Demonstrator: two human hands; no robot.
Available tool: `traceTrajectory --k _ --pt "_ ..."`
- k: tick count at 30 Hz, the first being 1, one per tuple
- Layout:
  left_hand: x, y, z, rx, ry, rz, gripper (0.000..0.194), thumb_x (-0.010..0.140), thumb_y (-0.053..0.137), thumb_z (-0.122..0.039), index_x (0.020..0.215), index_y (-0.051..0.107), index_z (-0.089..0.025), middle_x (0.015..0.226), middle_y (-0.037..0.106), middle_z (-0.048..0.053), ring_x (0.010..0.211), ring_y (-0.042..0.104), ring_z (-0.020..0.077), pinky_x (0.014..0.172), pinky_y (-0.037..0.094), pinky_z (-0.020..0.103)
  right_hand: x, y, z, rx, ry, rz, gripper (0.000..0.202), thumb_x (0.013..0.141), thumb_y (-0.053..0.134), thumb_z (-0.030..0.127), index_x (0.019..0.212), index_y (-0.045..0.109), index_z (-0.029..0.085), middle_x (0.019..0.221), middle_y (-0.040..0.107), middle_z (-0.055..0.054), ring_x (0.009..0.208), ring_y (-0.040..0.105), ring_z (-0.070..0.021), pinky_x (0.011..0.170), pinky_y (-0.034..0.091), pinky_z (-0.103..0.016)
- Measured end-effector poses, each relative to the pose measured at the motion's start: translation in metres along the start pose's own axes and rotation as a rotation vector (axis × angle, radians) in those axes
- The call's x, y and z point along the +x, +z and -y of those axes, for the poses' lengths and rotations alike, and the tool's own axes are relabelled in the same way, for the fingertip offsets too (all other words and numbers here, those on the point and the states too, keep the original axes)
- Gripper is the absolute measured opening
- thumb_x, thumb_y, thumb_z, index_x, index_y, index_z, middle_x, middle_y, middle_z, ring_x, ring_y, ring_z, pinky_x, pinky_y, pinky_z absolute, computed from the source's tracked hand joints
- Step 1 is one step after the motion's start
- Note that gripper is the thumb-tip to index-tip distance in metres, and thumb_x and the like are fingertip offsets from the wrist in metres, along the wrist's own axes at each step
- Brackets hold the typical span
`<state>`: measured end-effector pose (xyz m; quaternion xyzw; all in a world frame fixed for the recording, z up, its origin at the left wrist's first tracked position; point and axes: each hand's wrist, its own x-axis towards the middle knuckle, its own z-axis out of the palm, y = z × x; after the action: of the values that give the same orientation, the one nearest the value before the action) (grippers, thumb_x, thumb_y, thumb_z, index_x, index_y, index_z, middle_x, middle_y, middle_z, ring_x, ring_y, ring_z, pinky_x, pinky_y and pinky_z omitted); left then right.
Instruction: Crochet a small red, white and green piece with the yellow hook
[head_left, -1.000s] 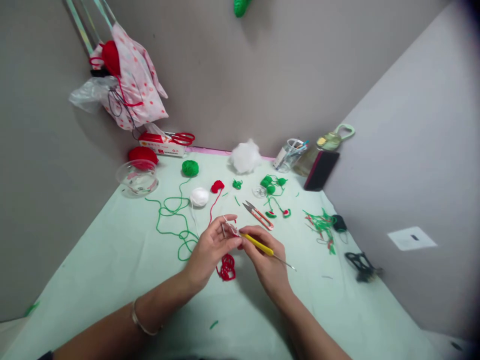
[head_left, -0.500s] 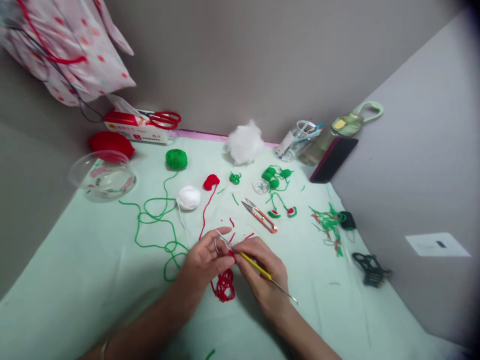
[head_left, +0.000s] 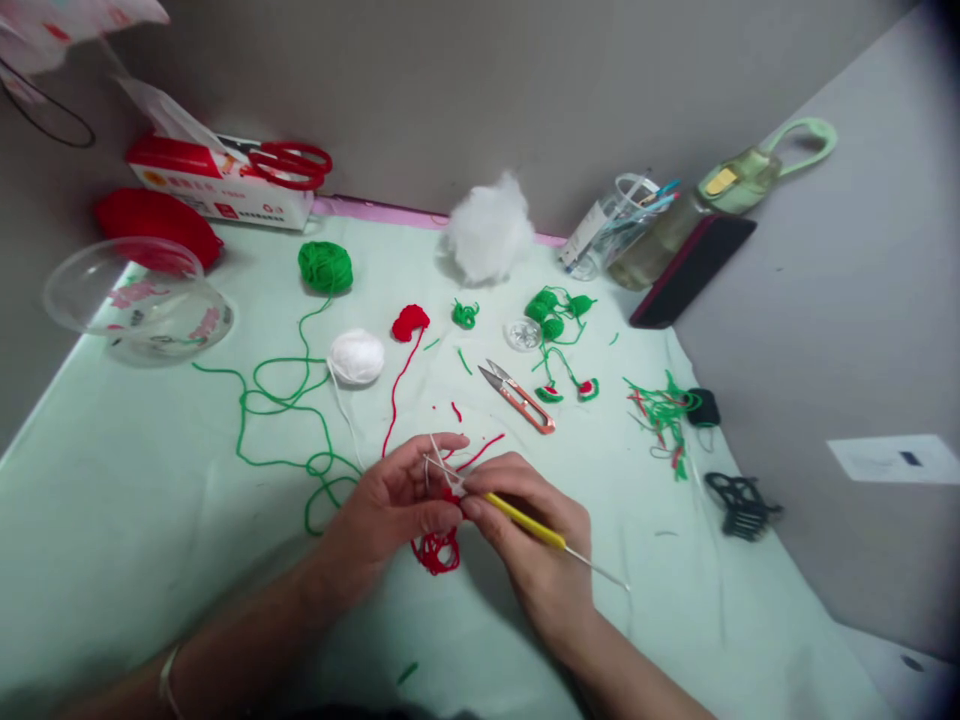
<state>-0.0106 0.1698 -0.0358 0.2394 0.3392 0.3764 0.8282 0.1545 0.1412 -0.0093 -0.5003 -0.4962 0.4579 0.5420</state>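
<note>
My left hand pinches a small red crochet piece, with white yarn running over its raised index finger. A crochet hook with a yellow grip is held in my right hand, whose fingertips also meet the red piece. The hook's tip reaches the white strand between the hands; its other end sticks out to the lower right. Below the fingers hangs a loose tangle of red yarn. The white yarn leads back to a white ball, left of a small red crocheted shape.
Thread snips lie beyond my hands. A green yarn ball, clear plastic bowl, tissue box with red scissors, white stuffing and pen cup stand farther back. A phone leans against a bottle.
The view has shifted closer and tilted down. The hook has turned slightly, its tip now clear of the fingers beside the white strand. Both hands keep their hold.
</note>
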Motion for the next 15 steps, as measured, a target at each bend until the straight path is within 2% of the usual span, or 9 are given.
traceTrajectory --k 1,3,6,8,12,15 --pt "0.001 -0.002 -0.001 0.012 -0.006 0.032 0.05 0.073 0.094 -0.02 0.119 0.075 -0.025 0.077 0.074 -0.003 0.056 0.066 0.0071 0.055 0.05 0.016 0.0 0.0 -0.001 0.061 0.069 -0.02 0.014 0.083 0.083 0.017 0.089 0.083 0.03 0.082 0.078 0.001 0.075 0.07 -0.0117 0.067 0.056 -0.021" --pt "0.002 -0.004 -0.003 0.006 -0.039 0.07 0.047 0.076 0.092 -0.022 0.119 0.074 -0.024 0.074 0.074 -0.003 0.044 0.061 0.0063 0.045 0.044 0.015 0.0 0.001 -0.004 0.199 0.225 -0.047 0.01 0.078 0.089 0.024 0.085 0.083 0.028 0.079 0.077 0.001 0.069 0.068 -0.011 0.063 0.054 -0.021" --pt "0.003 -0.005 -0.004 -0.058 -0.115 0.078 0.046 0.077 0.092 -0.027 0.119 0.073 -0.022 0.075 0.076 -0.001 0.042 0.061 0.007 0.043 0.044 0.015 0.0 0.004 -0.011 0.392 0.44 -0.065 0.021 0.071 0.094 0.035 0.086 0.081 0.026 0.071 0.073 0.003 0.062 0.063 -0.0098 0.061 0.052 -0.021" --pt "0.004 -0.006 -0.004 -0.114 -0.163 0.06 0.047 0.077 0.092 -0.027 0.119 0.073 -0.02 0.073 0.076 0.0 0.045 0.062 0.0067 0.045 0.045 0.014 0.002 0.007 -0.014 0.464 0.53 -0.079 0.026 0.069 0.095 0.037 0.086 0.08 0.026 0.066 0.069 0.004 0.06 0.06 -0.0088 0.061 0.051 -0.021" --pt "0.006 -0.009 -0.006 -0.215 -0.212 0.046 0.045 0.079 0.09 -0.021 0.119 0.072 -0.017 0.074 0.074 0.0 0.053 0.065 0.0076 0.051 0.05 0.014 0.004 0.01 -0.017 0.47 0.592 -0.094 0.03 0.066 0.097 0.038 0.086 0.078 0.025 0.068 0.07 0.004 0.061 0.06 -0.0085 0.063 0.051 -0.02" --pt "0.005 -0.009 -0.007 -0.241 -0.193 0.06 0.046 0.08 0.088 -0.019 0.123 0.071 -0.016 0.082 0.075 0.001 0.064 0.071 0.0099 0.061 0.056 0.016 0.001 0.01 -0.018 0.374 0.525 -0.121 0.029 0.069 0.095 0.038 0.088 0.078 0.025 0.077 0.075 0.002 0.068 0.066 -0.0114 0.067 0.055 -0.023"
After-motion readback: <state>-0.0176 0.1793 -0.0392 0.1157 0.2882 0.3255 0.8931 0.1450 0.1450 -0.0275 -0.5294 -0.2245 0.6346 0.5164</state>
